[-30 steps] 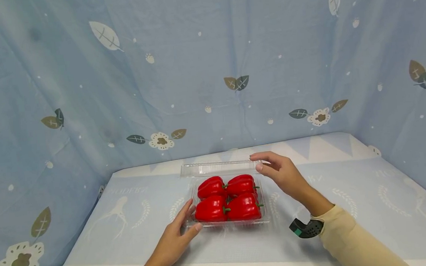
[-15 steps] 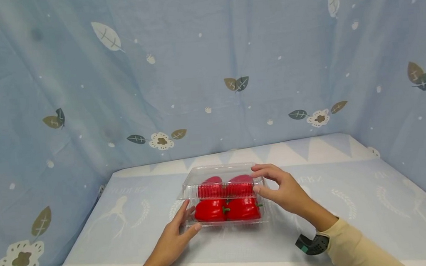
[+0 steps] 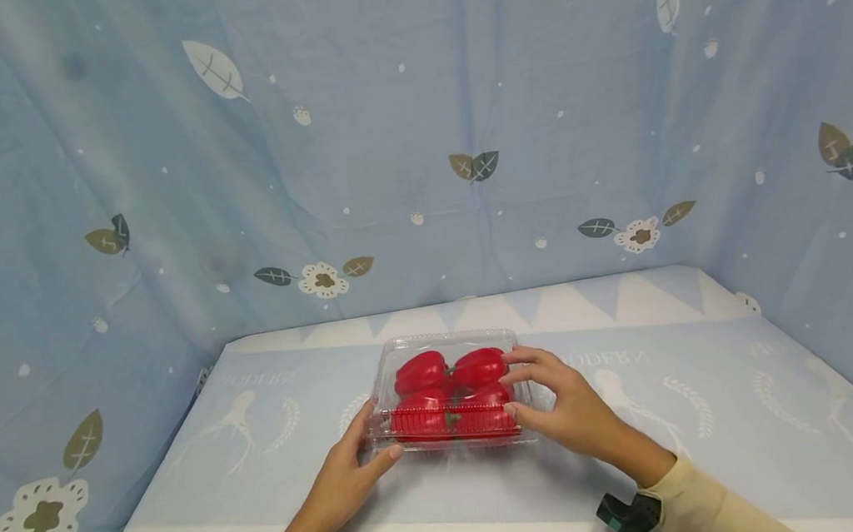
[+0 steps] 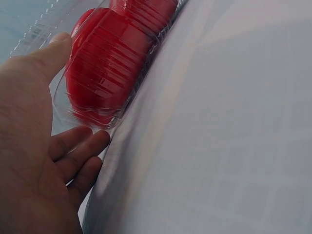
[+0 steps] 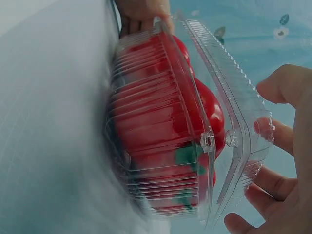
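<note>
Lid since a moment ago: the clear lid (image 3: 445, 365) has swung from standing upright at the back to lying nearly flat over the box, and the right hand has come forward and down with it.
Right hand: the right hand (image 3: 561, 401) curls its fingers and thumb round the lid's near right edge, holding it down; the wrist view shows a narrow gap between lid and tray, so the clasp looks not yet snapped.
Left hand: the left hand (image 3: 352, 472) lies with relaxed, fairly straight fingers against the near left corner, thumb along the rim, bracing the box so it does not slide.
Box: the clear plastic clamshell (image 3: 455, 439) sits mid-table, between the two hands.
Contents: four red peppers (image 3: 421, 372) fill it two by two; their tops stand close under the lid and may resist closing.
Around: pale blue printed table cover (image 3: 709, 411), blue leaf-patterned curtain (image 3: 416, 133) behind and at both sides.
Wrist: dark band (image 3: 626, 513) at the cream sleeve (image 3: 704, 507).
</note>
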A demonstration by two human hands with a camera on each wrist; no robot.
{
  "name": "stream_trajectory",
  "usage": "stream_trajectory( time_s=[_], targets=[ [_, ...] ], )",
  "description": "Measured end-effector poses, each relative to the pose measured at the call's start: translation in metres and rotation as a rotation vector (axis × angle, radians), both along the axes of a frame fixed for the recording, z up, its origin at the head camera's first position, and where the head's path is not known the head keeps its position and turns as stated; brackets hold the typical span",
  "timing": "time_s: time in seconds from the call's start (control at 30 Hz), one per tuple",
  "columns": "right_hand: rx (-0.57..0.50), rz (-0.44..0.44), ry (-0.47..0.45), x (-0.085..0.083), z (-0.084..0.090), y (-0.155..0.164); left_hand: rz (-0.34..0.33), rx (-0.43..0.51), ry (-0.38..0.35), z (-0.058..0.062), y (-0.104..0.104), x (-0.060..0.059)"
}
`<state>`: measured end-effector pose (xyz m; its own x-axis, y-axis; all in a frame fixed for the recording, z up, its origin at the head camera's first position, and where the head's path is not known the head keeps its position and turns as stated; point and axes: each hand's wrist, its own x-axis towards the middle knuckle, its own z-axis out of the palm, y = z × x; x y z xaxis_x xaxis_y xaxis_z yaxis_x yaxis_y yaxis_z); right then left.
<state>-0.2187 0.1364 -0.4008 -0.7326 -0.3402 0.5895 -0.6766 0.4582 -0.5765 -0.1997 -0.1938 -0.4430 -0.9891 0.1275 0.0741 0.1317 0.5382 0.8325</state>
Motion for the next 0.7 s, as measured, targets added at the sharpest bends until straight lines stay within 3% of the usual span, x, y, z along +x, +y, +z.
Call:
stream_trajectory(
  time_s=[0.7],
  targets=[
    [0.041, 0.012, 0.035, 0.0002, -0.0071, 0.0015, 0.029, 0.000, 0.044, -0.0016, -0.0028, -0.0027]
  ],
)
